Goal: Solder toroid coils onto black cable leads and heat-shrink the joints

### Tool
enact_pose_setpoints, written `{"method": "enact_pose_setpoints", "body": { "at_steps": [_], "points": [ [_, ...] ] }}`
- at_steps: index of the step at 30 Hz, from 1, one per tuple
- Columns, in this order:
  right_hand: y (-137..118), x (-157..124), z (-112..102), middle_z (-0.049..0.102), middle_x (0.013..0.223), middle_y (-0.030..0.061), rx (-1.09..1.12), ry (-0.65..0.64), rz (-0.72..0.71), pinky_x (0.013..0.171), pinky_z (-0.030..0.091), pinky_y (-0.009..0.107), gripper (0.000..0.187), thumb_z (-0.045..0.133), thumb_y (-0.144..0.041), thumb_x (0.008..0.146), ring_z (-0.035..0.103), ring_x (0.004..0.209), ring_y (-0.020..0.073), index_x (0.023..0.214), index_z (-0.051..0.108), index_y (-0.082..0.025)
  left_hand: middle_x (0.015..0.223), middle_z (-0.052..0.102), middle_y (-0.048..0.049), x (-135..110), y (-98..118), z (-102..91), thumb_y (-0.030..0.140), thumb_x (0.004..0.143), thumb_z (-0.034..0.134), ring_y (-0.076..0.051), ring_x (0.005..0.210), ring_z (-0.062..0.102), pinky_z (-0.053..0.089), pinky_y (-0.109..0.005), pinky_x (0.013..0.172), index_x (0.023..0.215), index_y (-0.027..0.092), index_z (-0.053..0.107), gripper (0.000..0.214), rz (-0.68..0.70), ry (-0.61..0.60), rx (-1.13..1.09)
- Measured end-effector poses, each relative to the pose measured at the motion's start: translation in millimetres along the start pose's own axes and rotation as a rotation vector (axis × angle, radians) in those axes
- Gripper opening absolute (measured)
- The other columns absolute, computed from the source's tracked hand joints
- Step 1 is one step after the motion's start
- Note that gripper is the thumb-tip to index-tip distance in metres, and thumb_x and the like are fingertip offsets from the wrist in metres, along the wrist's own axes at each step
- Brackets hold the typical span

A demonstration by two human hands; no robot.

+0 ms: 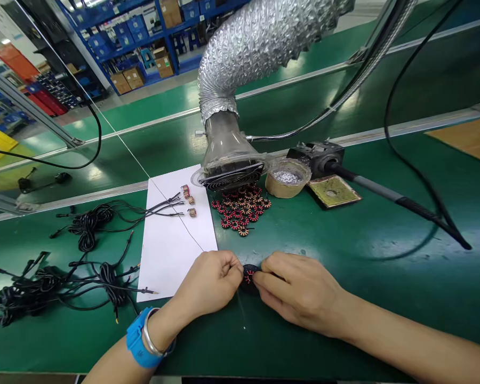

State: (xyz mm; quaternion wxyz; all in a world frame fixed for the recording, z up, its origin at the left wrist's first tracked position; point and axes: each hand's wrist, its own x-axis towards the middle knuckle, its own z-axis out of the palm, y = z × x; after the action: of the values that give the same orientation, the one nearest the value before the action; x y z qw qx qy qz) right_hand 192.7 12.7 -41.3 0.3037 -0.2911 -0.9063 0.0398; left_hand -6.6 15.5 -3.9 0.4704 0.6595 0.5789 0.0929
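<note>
A small black round piece with a red-wound ring coil (249, 276) lies on the bench between my hands. My right hand (300, 285) pinches the coil from the right, fingertips over its edge. Closed in a pinch, my left hand (216, 280) is at the left rim of the black piece. A thin wire (132, 153) comes down from the upper left and disappears behind my left fingers, which appear to grip it; its end is hidden. Just beyond lies a heap of red and copper ring coils (242, 210).
White paper (164, 272) carries a few loose coils (192, 212) and cable ends. Bundled black cables (112, 280) lie at left. A fume hood (232, 160) hangs over the heap. Behind stand a round tub (288, 178), a yellow sponge tray (333, 191) and a soldering iron (384, 193) in its holder.
</note>
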Motion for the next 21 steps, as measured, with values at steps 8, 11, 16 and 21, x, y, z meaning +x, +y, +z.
{"method": "enact_pose_setpoints", "body": {
  "at_steps": [8, 11, 16, 21],
  "points": [
    [1, 3, -5, 0.053, 0.074, 0.0043, 0.274, -0.053, 0.108, 0.057, 0.034, 0.028, 0.017, 0.051, -0.013, 0.083, 0.047, 0.065, 0.0151, 0.090, 0.066, -0.014, 0.055, 0.040, 0.0056, -2, 0, 5.1, 0.032, 0.090, 0.042, -0.010, 0.053, 0.035, 0.026, -0.022, 0.049, 0.066, 0.019, 0.046, 0.028, 0.012, 0.086, 0.009],
    [3, 3, -6, 0.053, 0.076, 0.0047, 0.316, -0.087, 0.155, 0.058, 0.036, 0.028, 0.017, 0.052, -0.015, 0.082, 0.049, 0.067, 0.0157, 0.094, 0.065, -0.014, 0.051, 0.037, 0.0066, -8, 3, 3.0, 0.040, 0.090, 0.045, -0.009, 0.049, 0.032, 0.022, -0.022, 0.046, 0.067, 0.019, 0.048, 0.032, -0.023, 0.058, 0.028],
    [6, 1, -11, 0.054, 0.079, 0.0048, 0.355, -0.054, 0.170, 0.060, 0.036, 0.028, 0.014, 0.052, -0.013, 0.080, 0.049, 0.069, 0.0153, 0.091, 0.062, -0.014, 0.045, 0.033, 0.0077, -17, 11, 2.4, 0.049, 0.086, 0.052, -0.008, 0.044, 0.026, 0.018, -0.021, 0.043, 0.066, 0.019, 0.056, 0.037, -0.059, 0.006, 0.095],
    [4, -1, -5, 0.052, 0.074, 0.0032, 0.301, -0.015, 0.146, 0.058, 0.034, 0.026, 0.011, 0.051, -0.012, 0.085, 0.048, 0.067, 0.0137, 0.083, 0.062, -0.015, 0.045, 0.032, 0.0076, -18, 10, 7.0, 0.040, 0.087, 0.051, -0.008, 0.044, 0.026, 0.017, -0.021, 0.042, 0.066, 0.019, 0.059, 0.031, -0.039, 0.005, 0.103]
  ]
}}
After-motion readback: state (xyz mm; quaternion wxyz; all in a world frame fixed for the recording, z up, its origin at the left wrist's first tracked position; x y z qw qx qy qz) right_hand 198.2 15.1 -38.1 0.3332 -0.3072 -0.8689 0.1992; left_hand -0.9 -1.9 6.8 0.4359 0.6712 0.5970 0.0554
